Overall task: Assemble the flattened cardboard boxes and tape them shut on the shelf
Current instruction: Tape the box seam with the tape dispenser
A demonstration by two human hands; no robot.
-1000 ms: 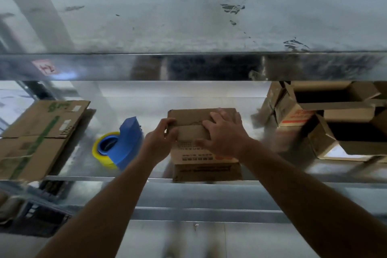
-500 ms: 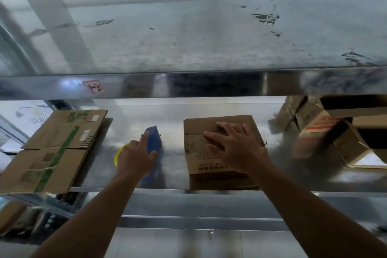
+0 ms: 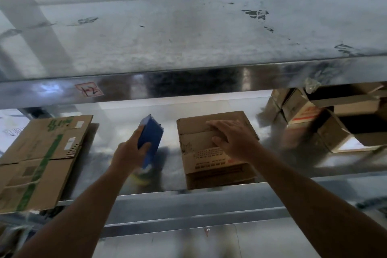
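A small assembled cardboard box (image 3: 211,157) stands on the metal shelf (image 3: 188,195) in the middle, its top flaps folded down. My right hand (image 3: 234,140) lies flat on those flaps, fingers spread and pointing left. To the left of the box, my left hand (image 3: 130,153) grips a blue tape dispenser (image 3: 150,136) and holds it lifted off the shelf; a bit of yellow tape roll (image 3: 140,178) shows below the hand. Flattened cardboard boxes (image 3: 39,159) with green tape lie at the shelf's left end.
Several assembled boxes with open flaps (image 3: 335,123) are stacked at the right of the shelf. An upper metal shelf (image 3: 188,48) hangs close above, with a red-marked label (image 3: 89,90) on its front edge. A lower rail (image 3: 188,218) runs below.
My left hand left the box, reached to the blue tape dispenser and lifted it off the shelf. My right hand stayed pressed on the box flaps.
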